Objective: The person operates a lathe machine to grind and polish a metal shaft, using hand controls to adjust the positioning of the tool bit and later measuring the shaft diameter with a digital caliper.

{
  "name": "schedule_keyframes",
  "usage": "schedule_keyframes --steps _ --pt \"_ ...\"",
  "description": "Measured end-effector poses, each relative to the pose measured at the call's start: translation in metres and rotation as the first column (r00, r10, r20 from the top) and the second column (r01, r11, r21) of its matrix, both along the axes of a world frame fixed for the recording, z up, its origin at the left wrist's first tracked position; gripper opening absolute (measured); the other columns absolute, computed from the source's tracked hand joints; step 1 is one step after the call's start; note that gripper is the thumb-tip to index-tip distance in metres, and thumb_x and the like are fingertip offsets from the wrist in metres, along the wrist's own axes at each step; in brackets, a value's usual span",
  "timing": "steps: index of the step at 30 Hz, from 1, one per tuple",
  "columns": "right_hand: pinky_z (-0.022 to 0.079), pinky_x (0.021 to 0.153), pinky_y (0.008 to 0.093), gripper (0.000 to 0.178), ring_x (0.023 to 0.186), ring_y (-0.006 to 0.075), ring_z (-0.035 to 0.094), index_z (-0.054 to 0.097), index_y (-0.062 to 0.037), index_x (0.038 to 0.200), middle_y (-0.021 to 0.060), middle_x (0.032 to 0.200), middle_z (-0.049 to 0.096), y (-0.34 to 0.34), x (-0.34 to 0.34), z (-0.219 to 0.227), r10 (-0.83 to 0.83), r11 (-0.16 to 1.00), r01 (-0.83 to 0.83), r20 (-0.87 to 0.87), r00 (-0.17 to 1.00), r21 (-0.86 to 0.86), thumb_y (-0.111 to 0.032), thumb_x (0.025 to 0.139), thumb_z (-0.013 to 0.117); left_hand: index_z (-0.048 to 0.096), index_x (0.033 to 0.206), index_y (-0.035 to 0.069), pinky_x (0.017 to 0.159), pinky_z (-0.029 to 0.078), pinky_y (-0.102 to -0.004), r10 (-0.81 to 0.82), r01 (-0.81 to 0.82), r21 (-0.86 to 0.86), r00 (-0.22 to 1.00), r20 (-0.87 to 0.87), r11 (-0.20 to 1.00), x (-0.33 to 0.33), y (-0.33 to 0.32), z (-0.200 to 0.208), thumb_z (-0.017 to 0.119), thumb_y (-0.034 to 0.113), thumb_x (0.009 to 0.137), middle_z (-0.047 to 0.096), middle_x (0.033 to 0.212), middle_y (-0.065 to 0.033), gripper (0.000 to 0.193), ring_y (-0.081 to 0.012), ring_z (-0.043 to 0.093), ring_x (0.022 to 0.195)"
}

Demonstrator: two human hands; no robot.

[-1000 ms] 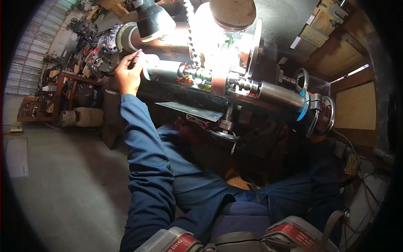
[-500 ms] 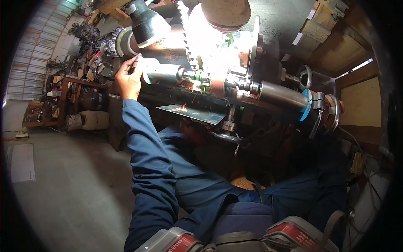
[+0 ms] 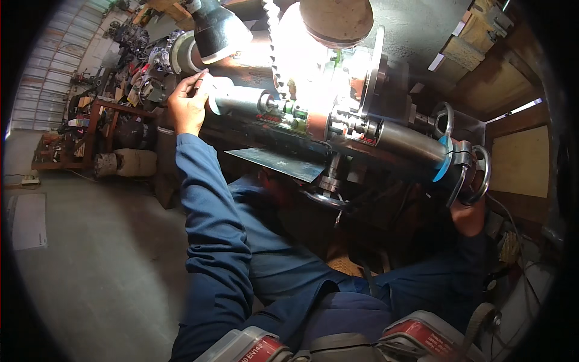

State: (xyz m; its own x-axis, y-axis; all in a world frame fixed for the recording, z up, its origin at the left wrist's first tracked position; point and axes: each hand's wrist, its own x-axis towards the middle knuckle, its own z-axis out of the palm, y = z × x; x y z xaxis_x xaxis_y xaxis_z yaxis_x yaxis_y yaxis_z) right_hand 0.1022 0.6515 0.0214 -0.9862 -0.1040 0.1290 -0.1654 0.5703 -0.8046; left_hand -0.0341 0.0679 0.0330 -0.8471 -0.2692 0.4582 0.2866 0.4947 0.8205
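My left hand [image 3: 189,105] is closed round the outer end of a grey metal cylinder [image 3: 241,99] on a grinding machine. At the right, my right hand [image 3: 469,216] is at the lower rim of a chromed handwheel [image 3: 484,175], its fingers mostly hidden behind the wheel. Between the hands, a slim workpiece [image 3: 288,110] is mounted in line with the cylinder, beside the brownish edge of a grinding wheel [image 3: 316,120]. A longer steel cylinder [image 3: 410,143] with a blue ring [image 3: 443,160] leads toward the handwheel. Glare hides much of the middle.
A black lamp [image 3: 220,33] shines onto the machine next to a twisted, segmented hose [image 3: 271,42]. A flat metal sheet [image 3: 280,164] juts out below the workpiece. Another handwheel [image 3: 325,199] sits low in front, near my legs. Cluttered parts and a rack [image 3: 93,133] stand at the left.
The sparks at the workpiece and over the sheet are gone. My right hand has come into clearer view below the handwheel. My left hand keeps its hold; the view has shifted slightly.
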Motion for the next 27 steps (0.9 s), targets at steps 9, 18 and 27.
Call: schedule_keyframes --steps 9,18,27 --pt "0.038 0.100 0.0364 0.048 0.117 0.0270 0.051 0.038 0.0048 0.136 0.0199 0.125 0.052 0.000 0.034 -0.012 -0.223 0.951 0.271 -0.279 0.934 0.148 -0.016 0.095 0.052 0.068 0.105 -0.004 0.082 0.051 -0.0249 0.038 -0.038 -0.031 0.999 0.003 0.999 -0.001 0.014 0.008 0.066 -0.002 0.084 0.070 0.102 -0.0100 0.021 -0.0119 0.064 0.092" --pt "0.043 0.096 0.0404 0.036 0.113 0.0384 0.057 0.054 0.0004 0.127 0.0212 0.122 0.059 -0.033 -0.021 0.059 -0.167 0.768 0.390 -0.429 0.888 0.508 -0.013 0.097 0.041 0.071 0.101 -0.002 0.073 0.051 -0.0224 0.055 -0.056 -0.010 0.998 -0.023 0.998 0.003 0.011 0.009 0.074 0.008 0.080 0.072 0.090 -0.0061 0.024 -0.0075 0.064 0.081" --pt "0.048 0.076 0.0322 0.030 0.083 0.0212 0.063 0.067 0.0057 0.098 0.0139 0.091 0.069 0.022 -0.095 0.066 -0.081 0.993 0.031 0.458 0.885 0.116 -0.014 0.091 0.044 0.071 0.103 0.001 0.081 0.051 -0.0239 0.063 -0.063 -0.009 0.998 0.029 0.998 0.006 0.010 0.010 0.073 0.005 0.078 0.072 0.096 -0.0070 0.025 -0.0108 0.066 0.089"
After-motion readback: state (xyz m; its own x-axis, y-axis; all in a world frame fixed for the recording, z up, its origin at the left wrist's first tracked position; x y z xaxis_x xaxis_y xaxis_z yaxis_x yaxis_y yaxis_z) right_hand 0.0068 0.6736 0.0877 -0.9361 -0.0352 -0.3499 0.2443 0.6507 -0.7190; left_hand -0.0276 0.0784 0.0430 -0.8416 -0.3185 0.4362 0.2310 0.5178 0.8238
